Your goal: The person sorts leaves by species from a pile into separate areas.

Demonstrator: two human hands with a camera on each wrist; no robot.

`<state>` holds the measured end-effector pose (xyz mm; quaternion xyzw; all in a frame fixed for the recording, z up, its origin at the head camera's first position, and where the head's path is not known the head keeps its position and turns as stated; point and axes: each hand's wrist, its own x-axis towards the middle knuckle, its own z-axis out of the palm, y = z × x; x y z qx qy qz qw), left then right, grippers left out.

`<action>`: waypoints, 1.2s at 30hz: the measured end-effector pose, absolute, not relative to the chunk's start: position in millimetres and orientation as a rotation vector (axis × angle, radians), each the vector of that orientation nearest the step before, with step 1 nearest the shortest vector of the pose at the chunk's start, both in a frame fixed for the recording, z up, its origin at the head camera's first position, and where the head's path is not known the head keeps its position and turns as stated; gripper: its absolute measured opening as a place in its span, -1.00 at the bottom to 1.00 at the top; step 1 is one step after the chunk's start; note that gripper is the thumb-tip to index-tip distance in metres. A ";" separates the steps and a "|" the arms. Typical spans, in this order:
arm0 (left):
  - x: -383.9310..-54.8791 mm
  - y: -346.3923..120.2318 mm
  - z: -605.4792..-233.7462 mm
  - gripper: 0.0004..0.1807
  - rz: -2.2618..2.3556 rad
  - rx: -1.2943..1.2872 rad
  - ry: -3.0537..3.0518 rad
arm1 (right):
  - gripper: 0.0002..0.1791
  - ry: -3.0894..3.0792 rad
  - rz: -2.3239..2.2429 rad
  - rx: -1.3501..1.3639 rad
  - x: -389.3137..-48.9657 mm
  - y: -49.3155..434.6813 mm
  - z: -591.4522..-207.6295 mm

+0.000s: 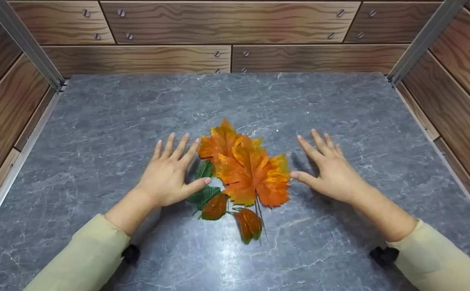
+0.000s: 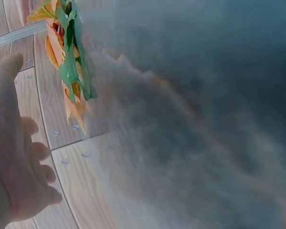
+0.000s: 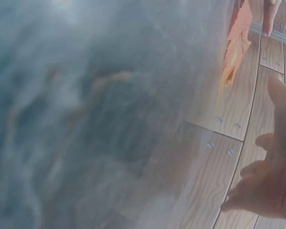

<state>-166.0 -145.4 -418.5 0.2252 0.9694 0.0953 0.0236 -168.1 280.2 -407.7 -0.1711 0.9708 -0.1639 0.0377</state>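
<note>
A cluster of large orange-and-yellow maple leaves lies in the middle of the table, thin dark stems pointing toward the front. Green leaves show at its left side. Two smaller reddish-brown leaves with green edges lie below the big ones. My left hand is spread palm down on the left, thumb overlapping the green leaves in the head view. On the other side is my right hand, fingers spread, thumb tip close to the rightmost maple leaf. Neither hand holds anything. Both wrist views show the leaves edge-on beyond straight fingers.
A grey marbled table spans the workspace. Wood-pattern panels stand behind it and along both sides. Metal posts rise at the two back corners.
</note>
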 end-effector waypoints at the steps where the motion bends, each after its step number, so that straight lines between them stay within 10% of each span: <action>1: -168.7 -144.2 -418.6 0.14 0.299 0.716 2.994 | 0.07 2.966 -0.539 -0.542 -168.7 278.5 -407.8; 36: -213.6 -133.0 -432.0 0.11 0.244 1.000 2.633 | 0.03 2.667 -0.901 -0.860 -178.4 236.3 -426.3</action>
